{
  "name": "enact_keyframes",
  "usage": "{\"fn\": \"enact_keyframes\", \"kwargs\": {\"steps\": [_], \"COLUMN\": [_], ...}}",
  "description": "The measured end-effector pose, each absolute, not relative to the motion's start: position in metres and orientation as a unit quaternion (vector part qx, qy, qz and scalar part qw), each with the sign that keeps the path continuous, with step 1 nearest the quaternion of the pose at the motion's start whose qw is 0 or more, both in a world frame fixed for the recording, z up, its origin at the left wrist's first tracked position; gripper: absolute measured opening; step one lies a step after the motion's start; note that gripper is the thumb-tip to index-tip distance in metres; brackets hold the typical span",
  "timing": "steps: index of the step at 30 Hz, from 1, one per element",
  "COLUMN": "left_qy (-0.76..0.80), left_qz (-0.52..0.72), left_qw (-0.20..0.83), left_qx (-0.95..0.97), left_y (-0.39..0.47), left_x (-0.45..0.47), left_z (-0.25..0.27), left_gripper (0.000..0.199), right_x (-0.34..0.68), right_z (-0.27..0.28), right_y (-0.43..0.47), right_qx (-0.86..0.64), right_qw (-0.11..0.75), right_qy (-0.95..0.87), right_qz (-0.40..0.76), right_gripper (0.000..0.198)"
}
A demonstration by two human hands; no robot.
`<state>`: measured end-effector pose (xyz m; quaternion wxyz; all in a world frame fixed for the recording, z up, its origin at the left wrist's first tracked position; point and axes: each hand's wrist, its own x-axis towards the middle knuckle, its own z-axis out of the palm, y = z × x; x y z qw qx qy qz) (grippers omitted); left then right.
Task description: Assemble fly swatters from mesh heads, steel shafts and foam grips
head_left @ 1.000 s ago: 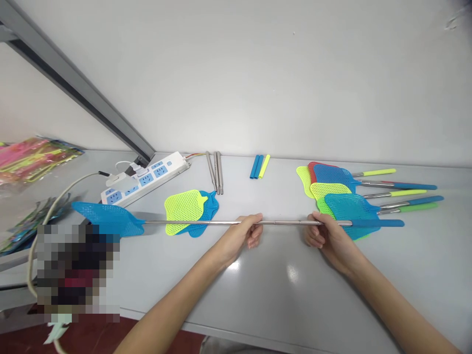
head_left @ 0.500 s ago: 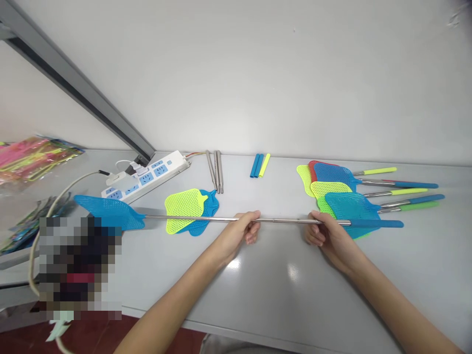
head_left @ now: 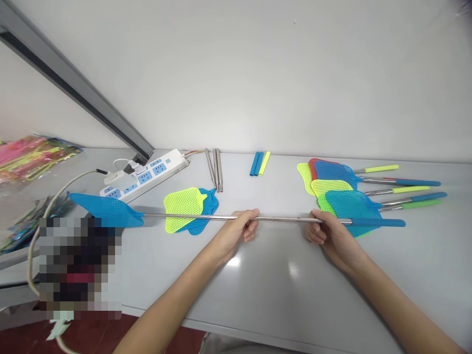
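A blue fly swatter point(head_left: 287, 219) with an extended telescopic metal rod lies level across my view, its perforated head at the left and its blue grip at the right. My left hand point(head_left: 239, 227) is closed around the middle of the rod. Closer to the grip, my right hand point(head_left: 326, 230) is wrapped on the same rod. Beneath the rod at the left are a yellow swatter head point(head_left: 183, 209) and a blue swatter head point(head_left: 206, 216), partly overlapping. Under the grip end, a stack of swatters point(head_left: 354, 201) in several colours rests on the table, handles pointing right.
Metal rods point(head_left: 217, 169) and short blue and yellow sleeves point(head_left: 259, 163) lie near the wall. A white power strip point(head_left: 147, 174) with a cable is at the left. Bagged colourful items point(head_left: 37, 155) sit at the far left, beside a blurred-out patch. A grey post point(head_left: 81, 88) slants behind.
Both hands keep their grip on the fly swatter, which stays extended. Only a slight shift of the whole view shows.
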<state>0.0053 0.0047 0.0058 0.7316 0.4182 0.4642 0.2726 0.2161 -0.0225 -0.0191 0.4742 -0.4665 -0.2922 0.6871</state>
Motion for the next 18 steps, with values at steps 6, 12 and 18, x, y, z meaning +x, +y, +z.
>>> {"fn": "enact_keyframes", "kwargs": {"steps": [6,12,18], "left_qy": [0.463,0.472,0.469], "left_qz": [0.267,0.266,0.268], "left_qw": [0.731,0.719,0.721], "left_qx": [0.424,0.435,0.435], "left_y": [0.0042,0.0032,0.0036], "left_x": [0.0057,0.0064,0.0059], "left_z": [0.0047,0.0041,0.0040], "left_gripper": [0.041,0.041,0.041], "right_x": [0.2152,0.2158,0.2161], "right_z": [-0.0170,-0.0168,-0.0186], "right_y": [-0.0227,-0.0216,-0.0224], "right_qx": [-0.475,-0.475,-0.472], "right_qw": [0.477,0.477,0.476], "right_qy": [-0.283,-0.281,-0.280], "right_qz": [0.684,0.684,0.687], "right_gripper": [0.037,0.037,0.037]}}
